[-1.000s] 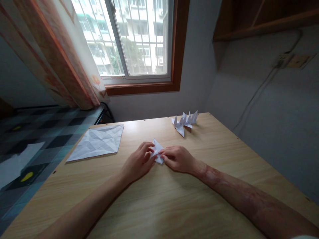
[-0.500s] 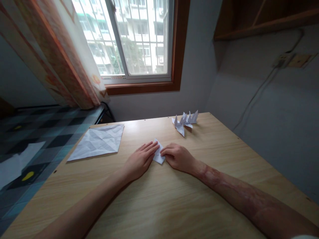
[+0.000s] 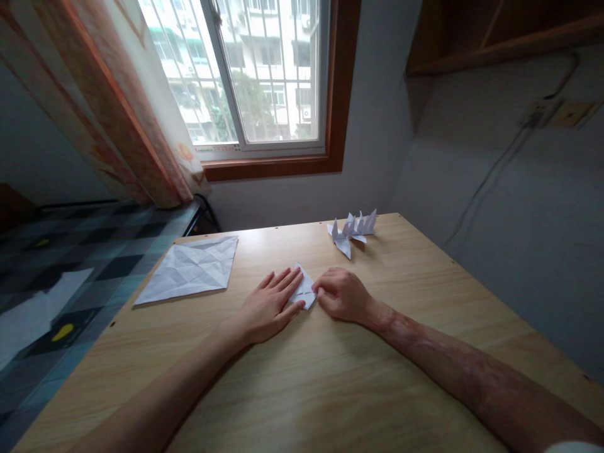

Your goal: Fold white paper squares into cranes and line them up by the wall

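A small piece of folded white paper (image 3: pixel 306 288) lies on the wooden table, one corner pointing away from me and a crease line across it. My left hand (image 3: pixel 272 306) rests flat over its left side, fingers spread and thumb near the bottom corner, hiding part of the paper. At the right corner, my right hand (image 3: pixel 340 294) is closed, with thumb and forefinger pinching the paper's edge. The other fingers of that hand are curled in.
Several folded white paper cranes (image 3: pixel 352 233) stand at the table's far right. A creased white sheet (image 3: pixel 189 270) lies at the left. Beyond the table's left edge is a checked bed (image 3: pixel 117 264) with loose paper (image 3: pixel 42 314). A window (image 3: pixel 276 82) is ahead.
My left thumb has spread out onto the lower part of the paper. My right hand has shifted slightly right, from the paper's middle to its right corner.
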### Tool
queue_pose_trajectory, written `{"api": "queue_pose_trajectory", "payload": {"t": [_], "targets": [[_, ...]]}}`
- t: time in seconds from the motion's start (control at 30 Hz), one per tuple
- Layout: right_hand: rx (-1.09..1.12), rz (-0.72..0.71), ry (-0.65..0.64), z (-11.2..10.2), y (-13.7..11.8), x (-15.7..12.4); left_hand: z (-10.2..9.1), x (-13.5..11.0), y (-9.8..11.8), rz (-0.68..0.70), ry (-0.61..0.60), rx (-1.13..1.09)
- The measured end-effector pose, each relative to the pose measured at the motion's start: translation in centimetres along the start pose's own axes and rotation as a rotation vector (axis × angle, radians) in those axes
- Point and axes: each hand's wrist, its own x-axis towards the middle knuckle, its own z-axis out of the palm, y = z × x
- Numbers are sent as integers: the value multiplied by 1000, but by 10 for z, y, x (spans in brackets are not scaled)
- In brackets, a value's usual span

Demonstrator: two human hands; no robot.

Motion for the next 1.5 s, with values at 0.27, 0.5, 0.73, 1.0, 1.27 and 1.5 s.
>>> {"api": "queue_pose_trajectory", "payload": {"t": [0.27,0.5,0.73,1.0,1.27,1.5], "targets": [[-181,55,16,-2,-5,-1,2,0,-1,-8,36,9],[-270,78,82,-2,-6,1,1,1,-5,12,85,-13],[-268,70,101,0,-2,-1,1,1,-6,42,91,-56],[-251,-21,61,-3,-6,0,3,1,-7,60,100,-45],[-255,-56,92,-2,-3,-1,-2,3,-5,22,54,-44],[-188,-20,133,-1,-4,-3,-2,1,-5,69,162,-161]]}}
